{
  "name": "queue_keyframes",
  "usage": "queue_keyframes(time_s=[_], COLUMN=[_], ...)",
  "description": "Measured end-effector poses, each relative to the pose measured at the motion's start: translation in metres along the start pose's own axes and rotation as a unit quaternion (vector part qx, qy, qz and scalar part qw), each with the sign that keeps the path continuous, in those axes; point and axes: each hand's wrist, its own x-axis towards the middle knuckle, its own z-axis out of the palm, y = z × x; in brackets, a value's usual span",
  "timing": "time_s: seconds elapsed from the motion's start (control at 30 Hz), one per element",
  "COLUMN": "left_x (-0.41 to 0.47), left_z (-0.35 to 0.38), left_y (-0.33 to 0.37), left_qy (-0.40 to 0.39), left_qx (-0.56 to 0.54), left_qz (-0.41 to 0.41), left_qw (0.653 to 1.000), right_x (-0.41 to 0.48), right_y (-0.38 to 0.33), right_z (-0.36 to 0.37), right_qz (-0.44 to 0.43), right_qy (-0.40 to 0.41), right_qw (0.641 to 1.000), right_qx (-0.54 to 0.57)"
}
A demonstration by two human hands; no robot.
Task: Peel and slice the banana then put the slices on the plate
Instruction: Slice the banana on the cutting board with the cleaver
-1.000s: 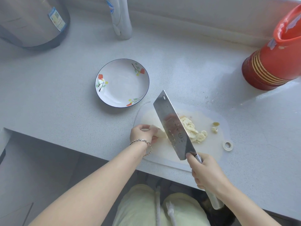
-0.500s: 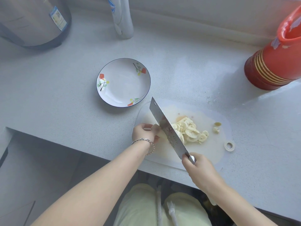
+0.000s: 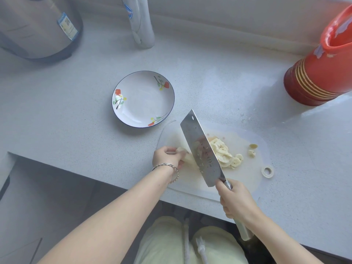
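Observation:
My left hand (image 3: 167, 156) pins the short peeled banana stub (image 3: 187, 156) to the white cutting board (image 3: 247, 180). My right hand (image 3: 235, 201) grips the handle of a steel cleaver (image 3: 202, 147), whose blade is tilted and lifted just right of the stub. A pile of banana slices (image 3: 224, 154) lies on the board right of the blade, with two small end pieces (image 3: 252, 149) further right. The white flowered plate (image 3: 142, 99) with a blue rim sits up-left of the board and holds nothing.
A red ribbed container (image 3: 322, 73) stands at the right back. A metal appliance (image 3: 36, 27) is at the back left, and a white bottle (image 3: 141, 21) behind the plate. A small tape ring (image 3: 267, 171) lies on the board's right edge. The counter edge runs under my arms.
The cleaver came down through the banana half a second ago and is now raised and tilted again. My left hand stayed on the stub.

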Motion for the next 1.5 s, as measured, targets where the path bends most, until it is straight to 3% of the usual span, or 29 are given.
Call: queue_keyframes(time_s=[0.3, 0.8, 1.03, 1.5], left_x=[0.001, 0.003, 0.004, 0.000], left_z=[0.002, -0.001, -0.002, -0.001], left_y=[-0.001, -0.004, -0.004, -0.001], left_qy=[0.019, 0.023, -0.003, 0.010], left_qx=[-0.013, 0.014, -0.004, -0.010], left_qz=[-0.004, 0.012, 0.003, 0.001], left_qw=[1.000, 1.000, 1.000, 1.000], right_x=[-0.015, 0.006, 0.005, -0.014], right_y=[0.000, 0.007, 0.004, -0.006], right_z=[-0.001, 0.025, 0.008, 0.004], right_qz=[-0.051, -0.064, 0.010, -0.033], right_qy=[0.016, 0.037, -0.017, 0.004], right_qw=[0.998, 0.990, 0.999, 0.999], right_qx=[-0.039, -0.120, 0.040, -0.019])
